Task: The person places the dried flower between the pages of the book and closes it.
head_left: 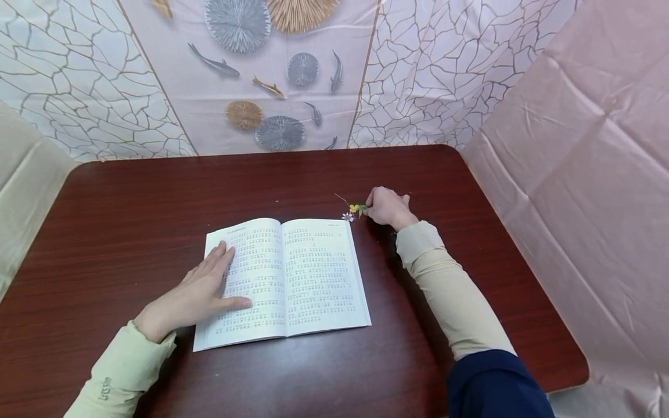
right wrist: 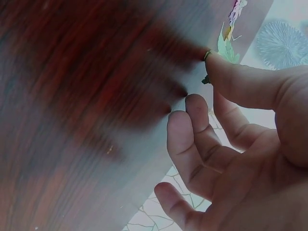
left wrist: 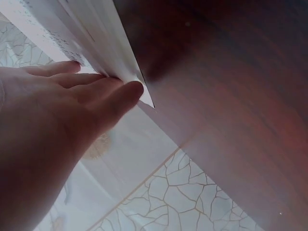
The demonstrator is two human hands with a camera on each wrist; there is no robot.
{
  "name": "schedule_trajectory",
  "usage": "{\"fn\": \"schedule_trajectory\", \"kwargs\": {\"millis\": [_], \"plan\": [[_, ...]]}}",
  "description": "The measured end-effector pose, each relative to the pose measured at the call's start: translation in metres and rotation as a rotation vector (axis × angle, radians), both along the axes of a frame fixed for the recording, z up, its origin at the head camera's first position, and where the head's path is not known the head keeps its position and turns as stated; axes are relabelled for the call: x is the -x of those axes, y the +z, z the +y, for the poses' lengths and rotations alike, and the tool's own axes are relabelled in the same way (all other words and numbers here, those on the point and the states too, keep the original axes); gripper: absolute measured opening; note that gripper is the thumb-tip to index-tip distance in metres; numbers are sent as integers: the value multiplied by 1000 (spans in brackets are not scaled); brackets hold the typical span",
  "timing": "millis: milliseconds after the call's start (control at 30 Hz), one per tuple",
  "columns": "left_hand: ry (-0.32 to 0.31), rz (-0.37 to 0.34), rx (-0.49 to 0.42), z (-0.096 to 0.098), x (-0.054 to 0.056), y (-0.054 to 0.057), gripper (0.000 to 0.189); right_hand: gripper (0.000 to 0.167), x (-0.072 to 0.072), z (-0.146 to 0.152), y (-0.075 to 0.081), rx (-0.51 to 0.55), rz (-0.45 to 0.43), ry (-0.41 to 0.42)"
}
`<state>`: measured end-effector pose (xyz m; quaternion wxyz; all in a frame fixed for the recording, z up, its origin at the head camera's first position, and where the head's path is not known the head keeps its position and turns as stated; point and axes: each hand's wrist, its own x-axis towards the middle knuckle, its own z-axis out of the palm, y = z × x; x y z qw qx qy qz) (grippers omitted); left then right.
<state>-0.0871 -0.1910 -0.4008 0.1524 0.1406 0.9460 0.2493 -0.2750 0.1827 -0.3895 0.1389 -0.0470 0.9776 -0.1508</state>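
Pale sleeve (head_left: 117, 368) at the lower left of the frame leads to the left hand (head_left: 190, 296), laid flat with straight fingers on the left page of the open book (head_left: 321, 278) and gripping nothing; even, light pressure should steady the paper without creasing it. Right of centre, at the book's upper right corner, is a yellow-and-purple flower sprig (head_left: 354, 208). Just right of it, the right hand (head_left: 388, 207) has its grip narrowed to a thumb-and-forefinger pinch on the leafy end; such thin stems probably want gentle handling.
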Motion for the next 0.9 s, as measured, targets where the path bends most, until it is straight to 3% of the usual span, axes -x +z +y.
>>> {"fn": "schedule_trajectory", "kwargs": {"millis": [333, 900], "plan": [[-21, -11, -40, 0, 0, -7, 120, 13, -1, 0, -1, -3, 11, 10], [-22, -8, 29, 3, 11, -12, 118, 12, -3, 5, 3, 22, 7, 23]]}}
